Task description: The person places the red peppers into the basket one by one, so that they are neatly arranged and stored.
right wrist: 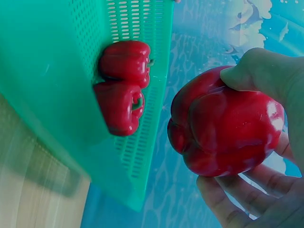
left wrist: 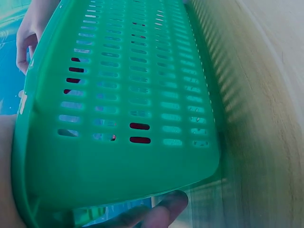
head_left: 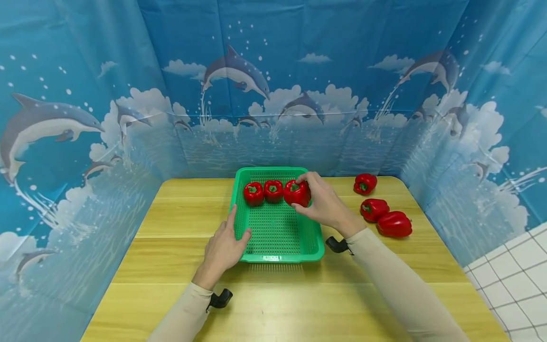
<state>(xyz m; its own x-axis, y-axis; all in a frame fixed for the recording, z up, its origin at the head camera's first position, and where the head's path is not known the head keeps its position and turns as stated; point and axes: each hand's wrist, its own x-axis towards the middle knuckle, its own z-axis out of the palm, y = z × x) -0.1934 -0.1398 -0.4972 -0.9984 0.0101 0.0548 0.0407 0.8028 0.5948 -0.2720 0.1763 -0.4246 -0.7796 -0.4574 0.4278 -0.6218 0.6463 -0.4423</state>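
Observation:
A green plastic basket (head_left: 273, 237) with perforated sides sits on the table. Two red bell peppers stand side by side inside it near the far end, the left one (head_left: 253, 194) next to the basket's wall and another (head_left: 273, 191) beside it. My right hand (head_left: 322, 199) grips a third red bell pepper (right wrist: 228, 126) between thumb and fingers, over the basket's far right part. My left hand (head_left: 226, 244) holds the basket's left side, thumb over the rim and fingers along the outside. In the left wrist view those fingers (left wrist: 166, 209) show past the basket's edge.
Three more red bell peppers lie on the wooden table (head_left: 171, 261) to the right: one at the back (head_left: 365, 184), and two touching each other (head_left: 374, 209) nearer the front. A blue dolphin-print curtain (head_left: 273, 71) hangs behind and along both sides. White tiles (head_left: 513, 280) show at the lower right.

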